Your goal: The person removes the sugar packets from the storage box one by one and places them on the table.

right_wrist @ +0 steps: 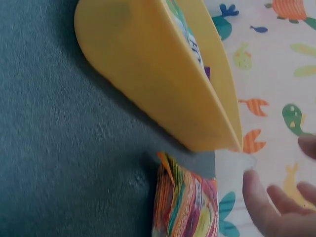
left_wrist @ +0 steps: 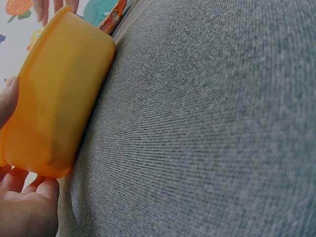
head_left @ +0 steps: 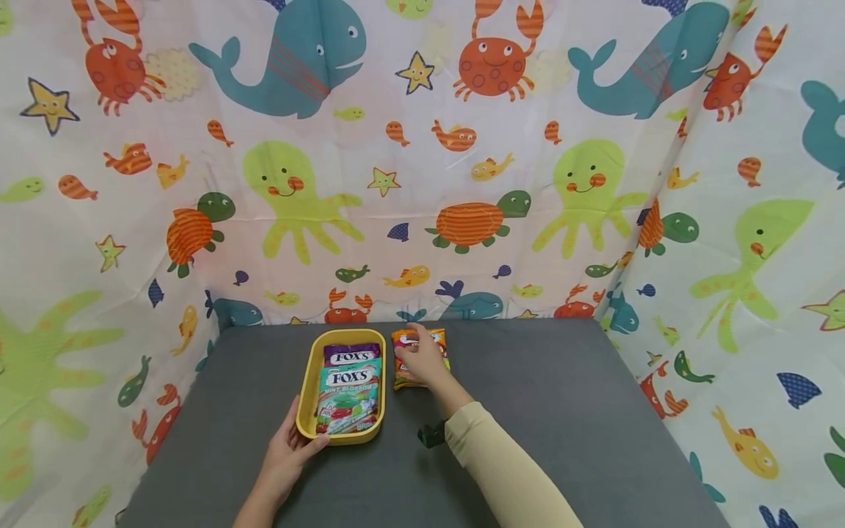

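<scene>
A yellow plastic tub (head_left: 307,385) stands left of centre on the grey table. Inside lie a teal FOX'S candy packet (head_left: 348,400) and, partly covered by it, a purple FOX'S packet (head_left: 335,358). My left hand (head_left: 285,449) grips the tub's near left corner, thumb at the rim and fingers against the outer wall (left_wrist: 54,98). Just right of the tub lies an orange snack packet (head_left: 404,377), colourfully striped in the right wrist view (right_wrist: 190,207). Over that packet hovers my right hand (head_left: 425,361), fingers loosely spread and holding nothing; it hides part of the packet.
A dark green object (head_left: 432,434) shows beside the right sleeve's cuff. Behind and on both sides of the grey table (head_left: 528,396) hangs a white curtain (head_left: 396,242) printed with sea animals.
</scene>
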Tool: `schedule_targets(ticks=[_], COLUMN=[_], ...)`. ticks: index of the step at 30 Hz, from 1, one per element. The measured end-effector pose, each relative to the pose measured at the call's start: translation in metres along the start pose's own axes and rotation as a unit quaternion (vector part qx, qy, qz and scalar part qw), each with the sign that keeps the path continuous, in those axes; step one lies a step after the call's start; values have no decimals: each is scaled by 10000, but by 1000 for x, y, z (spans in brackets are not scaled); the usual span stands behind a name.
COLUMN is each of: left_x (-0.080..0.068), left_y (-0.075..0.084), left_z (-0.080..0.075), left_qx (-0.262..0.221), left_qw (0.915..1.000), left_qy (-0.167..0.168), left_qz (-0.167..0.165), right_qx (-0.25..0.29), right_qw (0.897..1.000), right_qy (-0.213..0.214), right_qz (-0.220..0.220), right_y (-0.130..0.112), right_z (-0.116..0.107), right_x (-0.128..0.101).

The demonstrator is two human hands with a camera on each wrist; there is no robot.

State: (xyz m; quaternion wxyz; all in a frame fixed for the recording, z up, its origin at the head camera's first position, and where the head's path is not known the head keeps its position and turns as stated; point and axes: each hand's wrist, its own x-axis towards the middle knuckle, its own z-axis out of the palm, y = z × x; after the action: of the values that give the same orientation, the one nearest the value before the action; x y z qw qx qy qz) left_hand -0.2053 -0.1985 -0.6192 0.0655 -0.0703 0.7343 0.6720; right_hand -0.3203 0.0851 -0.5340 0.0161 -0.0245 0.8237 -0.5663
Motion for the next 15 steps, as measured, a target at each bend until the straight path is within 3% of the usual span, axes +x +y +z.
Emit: schedule_targets(ticks=[5,15], left_x=[-1,-2], left_y=[2,1], left_z=[-1,-1], left_qx=[31,-14], left_qw=[10000,10000], left_qy=[-7,-7], left_qz=[-24,-19], right_qx=[62,-64], right_qw=[9975,9906], right_qy=[-647,-1211], right_qz=[-284,-637], right_y=[-8,-19], right_z=[10,27], right_x=[-5,-11])
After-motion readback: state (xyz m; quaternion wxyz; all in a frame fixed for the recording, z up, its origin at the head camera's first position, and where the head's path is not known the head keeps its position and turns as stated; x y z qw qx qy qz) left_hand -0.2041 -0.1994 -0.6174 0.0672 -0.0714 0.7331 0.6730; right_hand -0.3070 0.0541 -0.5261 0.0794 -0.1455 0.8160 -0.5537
